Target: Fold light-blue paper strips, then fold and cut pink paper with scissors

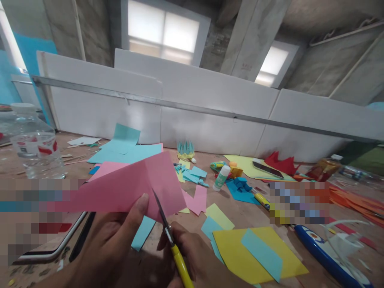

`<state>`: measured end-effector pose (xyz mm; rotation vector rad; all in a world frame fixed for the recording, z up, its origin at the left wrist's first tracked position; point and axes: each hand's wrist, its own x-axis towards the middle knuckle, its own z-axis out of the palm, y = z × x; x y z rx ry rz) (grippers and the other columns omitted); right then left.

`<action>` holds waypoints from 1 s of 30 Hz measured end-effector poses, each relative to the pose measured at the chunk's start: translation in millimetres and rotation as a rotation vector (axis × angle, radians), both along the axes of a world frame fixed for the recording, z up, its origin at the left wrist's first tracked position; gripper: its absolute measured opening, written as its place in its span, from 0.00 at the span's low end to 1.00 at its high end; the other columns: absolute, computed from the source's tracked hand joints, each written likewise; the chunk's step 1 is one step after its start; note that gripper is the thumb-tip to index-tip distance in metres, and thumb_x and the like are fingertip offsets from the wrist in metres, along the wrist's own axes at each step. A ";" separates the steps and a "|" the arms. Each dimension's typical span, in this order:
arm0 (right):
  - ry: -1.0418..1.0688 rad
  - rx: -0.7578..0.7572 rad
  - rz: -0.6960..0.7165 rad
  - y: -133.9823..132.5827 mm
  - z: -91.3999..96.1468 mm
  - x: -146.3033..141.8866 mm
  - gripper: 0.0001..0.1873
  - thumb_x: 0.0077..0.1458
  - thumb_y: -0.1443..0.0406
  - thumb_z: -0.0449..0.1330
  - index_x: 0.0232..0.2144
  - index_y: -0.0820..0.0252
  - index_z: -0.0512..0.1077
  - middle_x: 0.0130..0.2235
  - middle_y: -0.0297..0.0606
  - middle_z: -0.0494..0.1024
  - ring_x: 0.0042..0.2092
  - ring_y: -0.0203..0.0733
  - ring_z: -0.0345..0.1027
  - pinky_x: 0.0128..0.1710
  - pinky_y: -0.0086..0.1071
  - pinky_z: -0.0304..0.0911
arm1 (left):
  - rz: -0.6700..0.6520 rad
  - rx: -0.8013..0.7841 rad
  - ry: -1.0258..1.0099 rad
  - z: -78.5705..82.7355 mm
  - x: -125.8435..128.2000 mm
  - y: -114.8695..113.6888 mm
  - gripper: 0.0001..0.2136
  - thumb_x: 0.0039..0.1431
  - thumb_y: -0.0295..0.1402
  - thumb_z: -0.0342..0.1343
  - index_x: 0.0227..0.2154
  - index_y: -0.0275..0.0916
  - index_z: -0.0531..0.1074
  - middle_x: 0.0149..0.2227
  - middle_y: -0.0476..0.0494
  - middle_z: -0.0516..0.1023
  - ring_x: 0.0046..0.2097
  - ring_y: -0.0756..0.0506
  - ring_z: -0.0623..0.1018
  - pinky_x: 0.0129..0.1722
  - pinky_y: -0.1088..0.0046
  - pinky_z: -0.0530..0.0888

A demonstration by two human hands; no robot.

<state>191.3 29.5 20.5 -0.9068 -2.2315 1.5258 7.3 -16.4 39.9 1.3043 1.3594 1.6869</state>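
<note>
My left hand [115, 240] pinches a folded pink sheet of paper [129, 186], thumb on its lower edge, holding it up over the table. My right hand [192, 256] grips yellow-handled scissors [172, 244]. Their blades point up and left and meet the pink sheet's lower edge near my left thumb. Small pink offcuts [196, 200] lie on the table just right of the sheet.
A clear plastic water bottle [34, 140] stands at left. Light blue sheets [126, 150], a yellow sheet with a blue strip [255, 252], a glue stick [221, 178], a small paper crown [185, 150], red and orange paper [354, 200] and a blue tool [327, 256] litter the wooden table [249, 212]. White boards [210, 116] wall the back.
</note>
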 end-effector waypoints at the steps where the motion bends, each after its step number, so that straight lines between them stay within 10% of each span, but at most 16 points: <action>1: -0.004 -0.006 0.002 -0.6 -0.3 0.2 0.29 0.39 0.51 0.69 0.38 0.59 0.64 0.28 0.29 0.67 0.28 0.34 0.57 0.24 0.26 0.50 | 0.039 0.011 0.095 1.0 -1.7 0.7 0.17 0.56 0.43 0.59 0.16 0.41 0.69 0.17 0.52 0.68 0.25 0.47 0.71 0.28 0.75 0.71; 7: -0.047 0.007 -0.004 -1.7 2.7 2.1 0.27 0.45 0.49 0.66 0.38 0.58 0.64 0.28 0.30 0.69 0.28 0.34 0.58 0.25 0.26 0.52 | 0.273 0.123 0.367 8.2 0.0 0.4 0.18 0.59 0.38 0.55 0.15 0.42 0.64 0.16 0.53 0.63 0.24 0.49 0.67 0.27 0.77 0.67; 16: 0.148 0.016 0.003 -3.2 -3.0 2.7 0.38 0.40 0.37 0.65 0.41 0.60 0.67 0.23 0.26 0.62 0.25 0.31 0.52 0.22 0.26 0.47 | -0.043 -0.119 -0.012 2.0 3.7 -12.5 0.24 0.56 0.47 0.60 0.12 0.41 0.61 0.11 0.55 0.54 0.16 0.54 0.53 0.13 0.77 0.51; 24: 0.156 0.070 -0.020 -4.7 -3.9 2.0 0.42 0.41 0.33 0.61 0.43 0.62 0.69 0.22 0.26 0.60 0.24 0.31 0.51 0.21 0.27 0.45 | -0.307 -0.035 -0.034 -4.3 1.1 -4.8 0.14 0.61 0.43 0.56 0.29 0.40 0.79 0.29 0.46 0.80 0.30 0.47 0.77 0.38 0.73 0.78; 30: 0.112 -0.016 0.015 -2.3 -1.1 2.9 0.43 0.38 0.36 0.65 0.44 0.62 0.69 0.24 0.27 0.60 0.25 0.32 0.51 0.22 0.27 0.48 | -0.214 -0.071 -0.068 -8.4 1.0 -4.9 0.11 0.57 0.42 0.61 0.31 0.40 0.80 0.34 0.45 0.82 0.37 0.44 0.79 0.40 0.73 0.78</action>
